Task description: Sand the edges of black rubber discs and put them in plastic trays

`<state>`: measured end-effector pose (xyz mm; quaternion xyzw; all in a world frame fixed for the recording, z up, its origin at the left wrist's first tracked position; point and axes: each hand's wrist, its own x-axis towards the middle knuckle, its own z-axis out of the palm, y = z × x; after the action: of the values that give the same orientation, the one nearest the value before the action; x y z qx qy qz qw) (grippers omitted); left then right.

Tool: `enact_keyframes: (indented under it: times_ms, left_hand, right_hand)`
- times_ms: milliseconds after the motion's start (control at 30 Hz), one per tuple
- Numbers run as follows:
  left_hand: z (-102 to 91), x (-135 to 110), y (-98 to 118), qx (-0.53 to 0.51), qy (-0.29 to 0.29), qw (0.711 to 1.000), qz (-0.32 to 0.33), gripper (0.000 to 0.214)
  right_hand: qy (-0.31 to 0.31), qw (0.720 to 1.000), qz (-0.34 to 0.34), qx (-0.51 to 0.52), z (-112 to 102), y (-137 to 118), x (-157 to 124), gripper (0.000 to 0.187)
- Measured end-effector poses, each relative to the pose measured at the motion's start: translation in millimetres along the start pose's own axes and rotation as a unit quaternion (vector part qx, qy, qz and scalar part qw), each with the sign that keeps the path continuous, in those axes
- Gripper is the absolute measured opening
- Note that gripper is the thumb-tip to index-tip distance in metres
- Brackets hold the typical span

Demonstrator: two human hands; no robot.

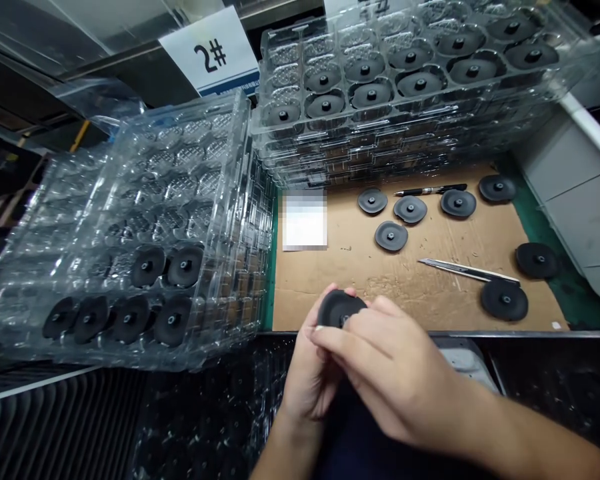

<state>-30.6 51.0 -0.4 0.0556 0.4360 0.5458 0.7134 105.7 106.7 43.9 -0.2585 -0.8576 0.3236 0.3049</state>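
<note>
At far left, a clear plastic tray [237,117] is lying tilted, carrying black discs [147,267] in its lower pockets. The left hand [313,373] is cupping a black disc [339,310] from below and the right hand [395,367] is gripping it from above, just off the near edge of a cardboard sheet [300,293]. Further right, below a stack of clear trays [300,50], loose discs [391,236], a pen [430,191] and a utility knife [467,271] are lying on that sheet.

Black disc [341,309], tan cardboard [300,287], green mat [530,220], clear plastic trays [255,220]
</note>
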Motion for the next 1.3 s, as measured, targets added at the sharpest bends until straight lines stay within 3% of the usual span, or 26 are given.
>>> enact_keyframes:
  times_ms: [100,233,367,500,600,667,733,933,1000,1067,1200,1300]
  left_hand:
    - [-6.9,-0.3,-1.5,-0.021,-0.001,0.999,0.027,0.061]
    - [-10.6,-1.2,-9.8,-0.073,-0.034,0.997,0.009,0.061]
    - [-6.2,-5.6,-14.4,-0.113,-0.09,0.989,-0.03,0.058]
    - [-2.0,-13.0,-14.3,-0.098,-0.113,0.988,-0.041,0.057]
    - [-2.7,-15.6,-16.4,0.013,-0.095,0.994,0.052,0.057]
    - [-4.9,-15.4,-18.6,0.162,-0.069,0.966,0.187,0.063]
    - [-7.2,-15.0,-20.0,0.299,-0.053,0.906,0.294,0.079]
    - [-6.6,-20.5,-16.5,0.461,-0.112,0.799,0.37,0.098]
    - [-4.8,-22.8,-14.2,0.491,-0.125,0.774,0.379,0.106]
    - [-3.7,-24.3,-12.2,0.502,-0.127,0.771,0.37,0.111]
    - [-6.6,-24.6,-12.0,0.476,-0.142,0.811,0.31,0.111]
    - [-10.8,-23.9,-14.3,0.427,-0.168,0.85,0.257,0.114]
  right_hand:
    - [-0.055,0.995,0.071,0.049,-2.4,19.2,-18.1,0.024]
    - [0.051,0.975,0.218,0.005,7.9,67.4,-45.9,0.024]
    - [0.065,0.966,0.244,-0.051,38.9,103.8,-62.1,0.024]
    - [0.105,0.962,0.247,-0.055,48.9,104.4,-67.7,0.03]
    - [0.104,0.964,0.244,-0.018,40.6,89.2,-71.5,0.028]
    - [0.102,0.964,0.246,0.006,34.9,78.2,-75.9,0.025]
    - [0.111,0.961,0.253,0.019,30.9,68.0,-82.1,0.022]
    - [0.17,0.943,0.262,0.112,11.8,35.1,-91.6,0.023]
    - [0.137,0.942,0.252,0.175,0.7,24.3,-85.8,0.024]
    - [0.056,0.937,0.258,0.23,-10.2,16.2,-76.1,0.023]
    - [-0.081,0.899,0.285,0.321,-23.6,11.5,-56.7,0.02]
    - [-0.126,0.843,0.296,0.431,-25.2,14.4,-48.8,0.022]
